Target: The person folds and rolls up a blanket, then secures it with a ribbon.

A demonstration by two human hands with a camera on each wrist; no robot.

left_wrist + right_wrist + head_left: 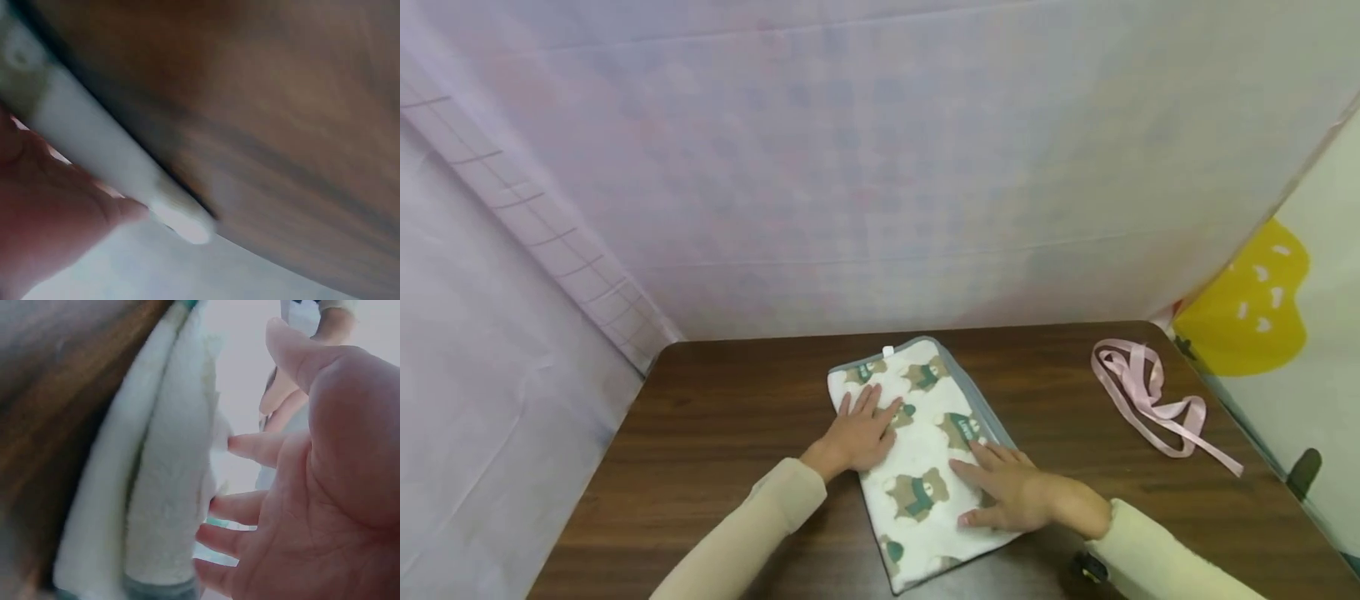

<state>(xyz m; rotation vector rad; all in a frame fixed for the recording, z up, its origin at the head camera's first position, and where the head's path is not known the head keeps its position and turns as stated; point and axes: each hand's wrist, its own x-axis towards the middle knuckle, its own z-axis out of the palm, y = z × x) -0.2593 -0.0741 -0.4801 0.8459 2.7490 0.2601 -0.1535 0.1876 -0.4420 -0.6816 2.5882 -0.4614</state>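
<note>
A folded white cloth (917, 450) with brown bears in green and grey edging lies on the table, a small white tag at its far edge. My left hand (861, 433) rests flat on its left side, fingers spread. On the right side my right hand (1011, 492) touches the cloth with extended fingers. In the right wrist view, the fingertips of the right hand (269, 506) meet the top of the thick folded layers (144, 487). The left wrist view shows part of the left hand (56, 206) over the cloth's edge (94, 131).
A loosely looped pink ribbon (1142, 400) lies at the right of the brown wooden table (722, 417). A pale patterned sheet (865, 183) hangs behind the table. A small black object (1090, 567) shows by the right sleeve.
</note>
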